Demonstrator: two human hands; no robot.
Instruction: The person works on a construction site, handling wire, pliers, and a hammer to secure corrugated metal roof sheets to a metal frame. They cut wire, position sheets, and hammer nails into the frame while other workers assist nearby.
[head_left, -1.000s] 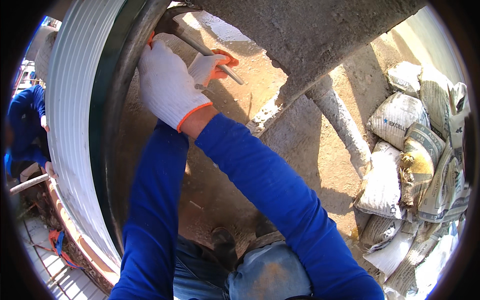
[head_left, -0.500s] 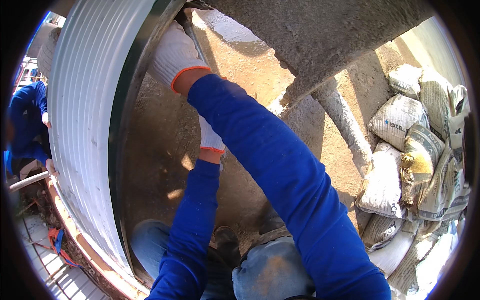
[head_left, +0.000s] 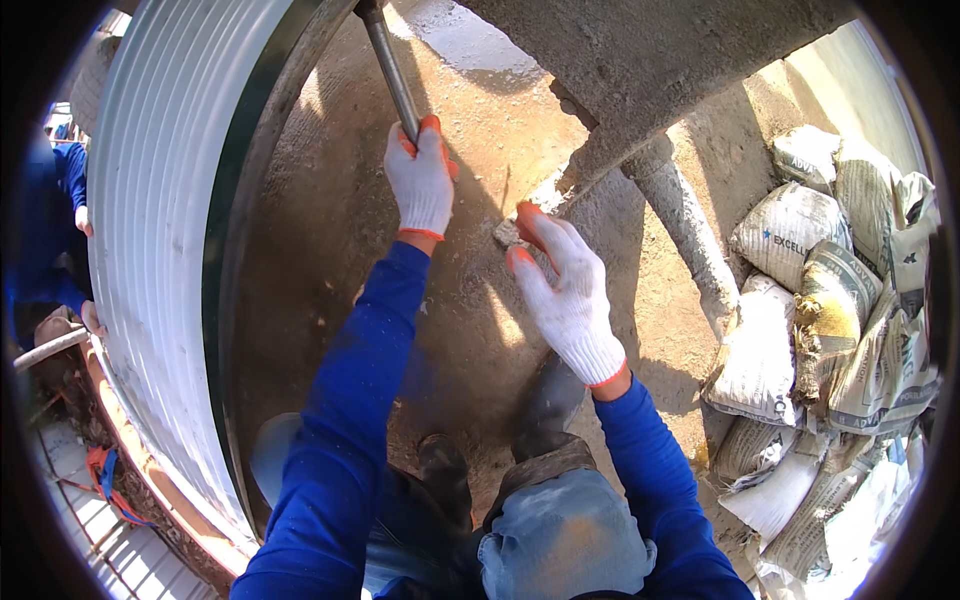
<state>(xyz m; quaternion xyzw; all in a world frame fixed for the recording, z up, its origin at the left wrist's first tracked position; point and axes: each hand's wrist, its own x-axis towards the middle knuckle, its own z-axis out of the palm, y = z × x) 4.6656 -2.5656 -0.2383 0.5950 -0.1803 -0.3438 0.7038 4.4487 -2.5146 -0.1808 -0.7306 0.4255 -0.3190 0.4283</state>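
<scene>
My left hand (head_left: 419, 184), in a white knit glove with orange fingertips, is closed around the grey metal handle (head_left: 392, 75) of a hammer. The hammer's dark head is mostly cut off at the top edge of the view, beside the panel frame. Lower and to the right, my right hand (head_left: 574, 292) wears a matching glove. Its thumb and forefinger curve about a small pale chunk of stone (head_left: 507, 233) at their tips. The ribbed metal panel (head_left: 165, 230) with its dark edge rises to the left of both hands.
A rough concrete slab (head_left: 650, 80) overhangs at the top right, with a concrete-crusted post (head_left: 685, 235) below it. Filled sacks (head_left: 795, 235) are piled on the right. Beyond the panel, a person in blue sleeves (head_left: 70, 175) has hands at its far side.
My right hand has come down and right from the panel's upper edge, now with the stone chunk. My left hand has moved up and now shows gripping the hammer handle.
</scene>
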